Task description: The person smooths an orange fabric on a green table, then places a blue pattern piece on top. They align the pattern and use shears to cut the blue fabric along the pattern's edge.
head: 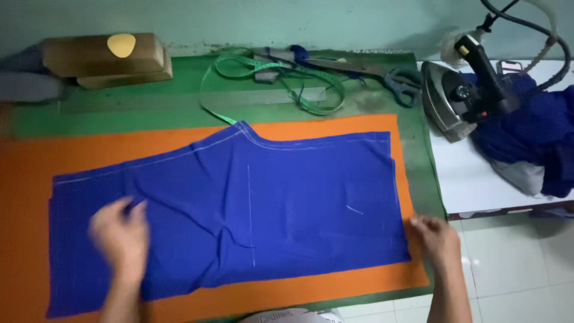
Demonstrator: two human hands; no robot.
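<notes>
Left hand (119,234) presses loosely curled fingers onto the chalk-marked blue fabric panel (239,209), flattening it on the orange cloth (24,179) covering the surface; right hand (435,238) pinches the panel's right edge, keeping it taut.

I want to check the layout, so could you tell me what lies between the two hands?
In the head view, blue fabric with chalk lines spans from left hand to right hand.

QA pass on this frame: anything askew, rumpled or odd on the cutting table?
Mostly tidy. The blue fabric has a raised fold near its middle lower edge, between the left hand and right hand. The green tape measure lies in a loose tangle at the back.
</notes>
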